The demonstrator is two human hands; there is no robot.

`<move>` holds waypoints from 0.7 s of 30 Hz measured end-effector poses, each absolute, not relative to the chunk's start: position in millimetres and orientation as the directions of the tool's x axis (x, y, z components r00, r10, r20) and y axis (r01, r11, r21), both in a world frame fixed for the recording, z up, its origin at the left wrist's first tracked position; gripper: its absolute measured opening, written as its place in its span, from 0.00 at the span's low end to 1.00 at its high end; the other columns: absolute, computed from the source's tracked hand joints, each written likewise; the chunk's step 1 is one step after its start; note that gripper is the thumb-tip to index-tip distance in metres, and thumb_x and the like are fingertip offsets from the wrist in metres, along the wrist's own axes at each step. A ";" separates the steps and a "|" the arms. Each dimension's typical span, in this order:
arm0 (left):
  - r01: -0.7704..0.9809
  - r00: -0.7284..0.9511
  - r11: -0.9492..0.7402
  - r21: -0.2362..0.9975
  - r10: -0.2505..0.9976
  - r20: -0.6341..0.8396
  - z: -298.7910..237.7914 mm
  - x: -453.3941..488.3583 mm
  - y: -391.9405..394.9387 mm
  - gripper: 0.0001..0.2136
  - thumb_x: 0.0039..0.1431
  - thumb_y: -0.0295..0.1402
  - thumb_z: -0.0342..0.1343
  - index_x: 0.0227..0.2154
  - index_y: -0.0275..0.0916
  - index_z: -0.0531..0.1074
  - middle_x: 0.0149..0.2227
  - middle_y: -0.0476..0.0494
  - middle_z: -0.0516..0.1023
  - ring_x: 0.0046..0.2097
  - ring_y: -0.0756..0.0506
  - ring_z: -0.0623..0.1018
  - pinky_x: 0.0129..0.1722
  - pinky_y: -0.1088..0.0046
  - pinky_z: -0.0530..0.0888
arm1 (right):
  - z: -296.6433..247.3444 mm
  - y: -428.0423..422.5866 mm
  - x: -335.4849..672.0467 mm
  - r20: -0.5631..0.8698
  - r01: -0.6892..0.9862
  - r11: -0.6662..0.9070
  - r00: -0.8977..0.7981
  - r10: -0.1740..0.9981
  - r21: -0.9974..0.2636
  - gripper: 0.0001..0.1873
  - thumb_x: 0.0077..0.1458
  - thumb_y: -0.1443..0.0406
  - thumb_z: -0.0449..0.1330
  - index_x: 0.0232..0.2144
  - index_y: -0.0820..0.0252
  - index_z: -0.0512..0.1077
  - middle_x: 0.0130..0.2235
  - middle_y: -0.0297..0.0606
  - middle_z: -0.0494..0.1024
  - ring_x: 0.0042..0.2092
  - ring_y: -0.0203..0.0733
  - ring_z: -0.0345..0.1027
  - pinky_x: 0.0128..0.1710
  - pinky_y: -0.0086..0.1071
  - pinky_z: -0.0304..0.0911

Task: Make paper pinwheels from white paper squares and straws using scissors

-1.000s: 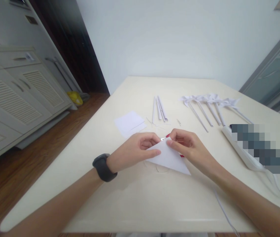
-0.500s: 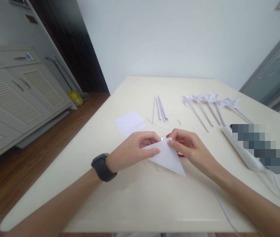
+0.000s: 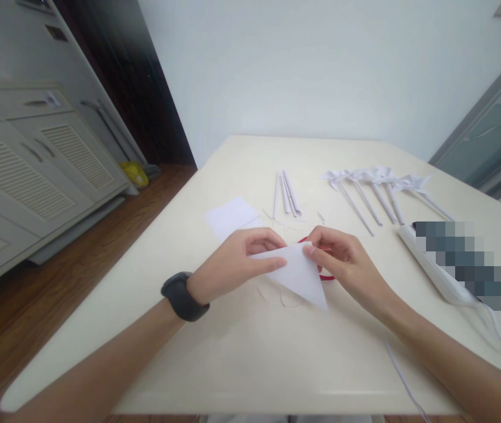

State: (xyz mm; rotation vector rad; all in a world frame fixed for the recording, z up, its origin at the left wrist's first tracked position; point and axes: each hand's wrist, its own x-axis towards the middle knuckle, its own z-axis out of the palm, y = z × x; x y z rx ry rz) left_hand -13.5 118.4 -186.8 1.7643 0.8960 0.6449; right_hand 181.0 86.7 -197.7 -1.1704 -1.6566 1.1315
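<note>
A white paper folded into a triangle (image 3: 300,275) is held just above the cream table (image 3: 241,352), its long point aimed toward me. My left hand (image 3: 237,261), with a dark watch on its wrist, pinches the triangle's left corner. My right hand (image 3: 343,261) pinches the upper right corner. Red-handled scissors (image 3: 321,275) lie on the table under the paper and my right hand, mostly hidden.
White paper squares (image 3: 231,217) lie beyond my left hand. Three rolled paper sticks (image 3: 286,192) sit farther back. Several finished paper pinwheels (image 3: 376,188) lie at the right rear. A white power strip (image 3: 431,267) with a cable runs along the right. Thin paper scraps lie around the hands.
Both hands have turned the triangle slightly, so its top edge sits flatter and its tip has swung left. The scissors' metal tip is now covered by the paper.
</note>
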 end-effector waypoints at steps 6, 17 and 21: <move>0.283 0.379 -0.161 0.946 0.925 0.044 -182.8 -16.5 120.8 0.14 0.48 0.38 0.59 0.38 0.39 0.69 0.35 0.48 0.74 0.31 0.51 0.73 0.28 0.78 0.68 | -199.8 88.5 181.1 0.124 0.242 0.193 -0.273 0.954 -0.951 0.10 0.57 0.65 0.52 0.24 0.60 0.63 0.24 0.29 0.63 0.26 0.30 0.55 0.24 0.26 0.52; 0.003 0.508 -0.007 1.000 0.861 0.004 -190.3 -12.2 117.5 0.11 0.50 0.30 0.58 0.38 0.36 0.71 0.41 0.43 0.76 0.43 0.44 0.75 0.40 0.71 0.71 | -201.1 84.4 179.7 0.173 0.232 0.240 -0.272 0.947 -0.943 0.11 0.57 0.61 0.52 0.25 0.60 0.63 0.26 0.31 0.65 0.28 0.30 0.57 0.27 0.26 0.52; 0.009 0.501 -0.024 1.000 0.865 0.016 -193.4 -13.6 117.4 0.11 0.49 0.30 0.58 0.38 0.36 0.71 0.40 0.42 0.77 0.43 0.42 0.75 0.42 0.66 0.72 | -200.3 84.5 178.3 0.161 0.244 0.243 -0.312 0.936 -0.939 0.10 0.58 0.62 0.52 0.26 0.60 0.63 0.26 0.31 0.66 0.29 0.31 0.58 0.28 0.26 0.53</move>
